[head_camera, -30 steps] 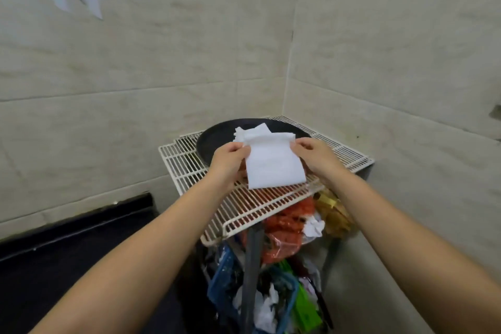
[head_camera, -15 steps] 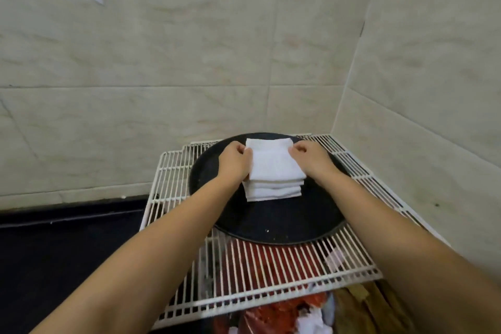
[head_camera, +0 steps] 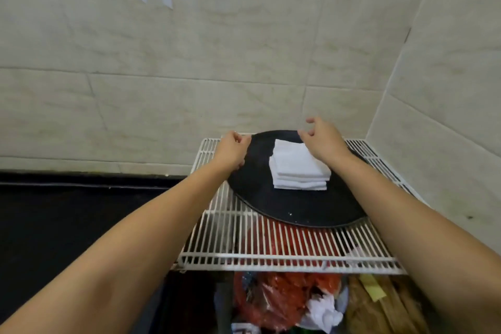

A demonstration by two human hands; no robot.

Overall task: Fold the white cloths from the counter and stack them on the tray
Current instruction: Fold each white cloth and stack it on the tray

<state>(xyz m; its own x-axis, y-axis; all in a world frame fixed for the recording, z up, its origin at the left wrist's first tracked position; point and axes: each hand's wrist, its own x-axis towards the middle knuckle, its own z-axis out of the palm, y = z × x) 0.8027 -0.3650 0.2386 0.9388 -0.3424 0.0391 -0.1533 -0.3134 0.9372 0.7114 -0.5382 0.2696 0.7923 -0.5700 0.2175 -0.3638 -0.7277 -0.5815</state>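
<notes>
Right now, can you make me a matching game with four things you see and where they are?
Things:
1. stack of white cloths
2. black tray
3. white wire rack
4. red plastic bag

Places:
A. under the wire rack
B. in the corner by the tiled walls, carrying the tray
C. on the black tray
D. lying on the wire rack

Pairs: 1-C, 2-D, 3-B, 4-A
</notes>
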